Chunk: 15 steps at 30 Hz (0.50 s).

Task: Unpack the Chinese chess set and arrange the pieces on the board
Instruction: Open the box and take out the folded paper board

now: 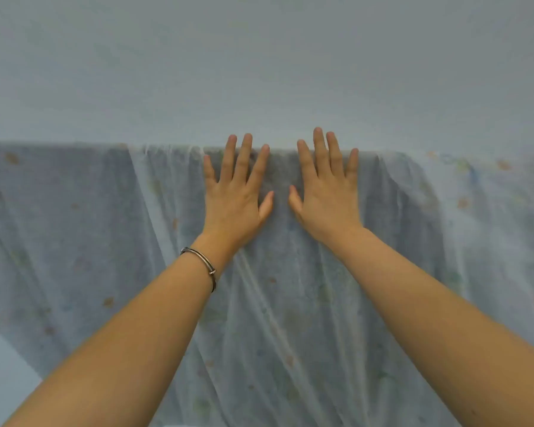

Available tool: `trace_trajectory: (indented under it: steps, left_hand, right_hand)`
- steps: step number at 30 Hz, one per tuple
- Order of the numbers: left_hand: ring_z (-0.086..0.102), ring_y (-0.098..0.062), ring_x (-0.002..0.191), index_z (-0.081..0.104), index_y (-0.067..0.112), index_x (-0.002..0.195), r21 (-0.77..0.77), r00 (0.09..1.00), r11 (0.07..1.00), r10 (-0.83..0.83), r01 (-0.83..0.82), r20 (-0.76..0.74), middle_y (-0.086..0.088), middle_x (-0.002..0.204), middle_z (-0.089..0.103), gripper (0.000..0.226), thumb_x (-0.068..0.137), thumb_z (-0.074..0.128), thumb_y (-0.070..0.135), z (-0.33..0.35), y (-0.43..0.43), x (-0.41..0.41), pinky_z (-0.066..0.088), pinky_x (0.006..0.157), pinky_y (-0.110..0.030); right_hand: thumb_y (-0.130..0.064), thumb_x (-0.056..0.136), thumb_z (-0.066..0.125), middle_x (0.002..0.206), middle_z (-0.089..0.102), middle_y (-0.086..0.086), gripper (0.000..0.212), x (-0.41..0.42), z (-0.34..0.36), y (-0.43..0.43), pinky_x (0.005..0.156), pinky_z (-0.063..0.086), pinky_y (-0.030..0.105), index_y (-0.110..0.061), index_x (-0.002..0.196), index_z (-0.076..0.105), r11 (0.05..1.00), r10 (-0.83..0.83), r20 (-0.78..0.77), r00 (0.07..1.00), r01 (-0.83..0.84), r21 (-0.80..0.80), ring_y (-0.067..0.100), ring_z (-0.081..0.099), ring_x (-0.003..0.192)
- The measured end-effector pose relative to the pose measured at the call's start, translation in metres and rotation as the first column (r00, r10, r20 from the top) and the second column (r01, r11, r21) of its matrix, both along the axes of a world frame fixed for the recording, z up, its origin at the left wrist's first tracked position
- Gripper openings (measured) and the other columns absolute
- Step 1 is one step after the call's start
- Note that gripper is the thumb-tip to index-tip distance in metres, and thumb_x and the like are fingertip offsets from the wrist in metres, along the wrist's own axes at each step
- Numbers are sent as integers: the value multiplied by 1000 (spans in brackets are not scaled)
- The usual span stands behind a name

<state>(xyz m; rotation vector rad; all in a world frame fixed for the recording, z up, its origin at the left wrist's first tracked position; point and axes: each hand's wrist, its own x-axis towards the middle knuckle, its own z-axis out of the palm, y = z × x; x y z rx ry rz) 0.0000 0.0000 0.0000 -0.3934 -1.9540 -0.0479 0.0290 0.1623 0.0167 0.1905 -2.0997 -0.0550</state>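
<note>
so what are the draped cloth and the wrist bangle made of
The cloth looks like thin, soft woven fabric, matte, pale blue-grey with faint printed flecks: it hangs in loose folds. The bangle by the left hand seems metal, dark silvery with a slight shine: thin, rigid, holding its round shape.

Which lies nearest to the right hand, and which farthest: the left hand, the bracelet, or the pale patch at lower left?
From the right hand:
1. Left hand, just beside it, flat on the cloth.
2. Bracelet, on the left wrist.
3. Pale patch, far lower-left corner.
</note>
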Motion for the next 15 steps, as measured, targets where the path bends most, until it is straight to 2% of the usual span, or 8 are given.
trace_trajectory:
  steps: [3, 9, 15]
  left_hand:
    - [13, -30, 144, 14, 20, 149, 8, 999, 1000, 5, -5, -32, -11, 156, 17, 70, 87, 38, 45, -16, 0, -6, 7, 112, -59]
    - [14, -30, 144, 16, 19, 149, 18, 993, 1000, 0, 2, -119, -11, 156, 19, 71, 86, 41, 43, -65, 3, -19, 9, 111, -59]
    - [17, -32, 144, 20, 18, 148, 47, 985, 999, 2, 6, -170, -13, 155, 22, 71, 85, 45, 40, -148, 7, -25, 9, 110, -60]
  right_hand:
    - [-37, 84, 49, 156, 15, 17, 74, -9, -14, -3, 112, 0, 54, -10, 148, 23, 1000, 5, -74, 997, -5, 6, 33, 12, 145]
    - [-37, 78, 41, 152, 26, 19, 73, -19, -70, -6, 111, 14, 59, -8, 144, 33, 999, -13, -249, 968, 20, 28, 35, 24, 142]
    - [-37, 77, 42, 151, 29, 20, 73, -27, -149, -9, 110, 16, 58, -7, 143, 35, 999, -14, -317, 948, 23, 23, 36, 26, 140]
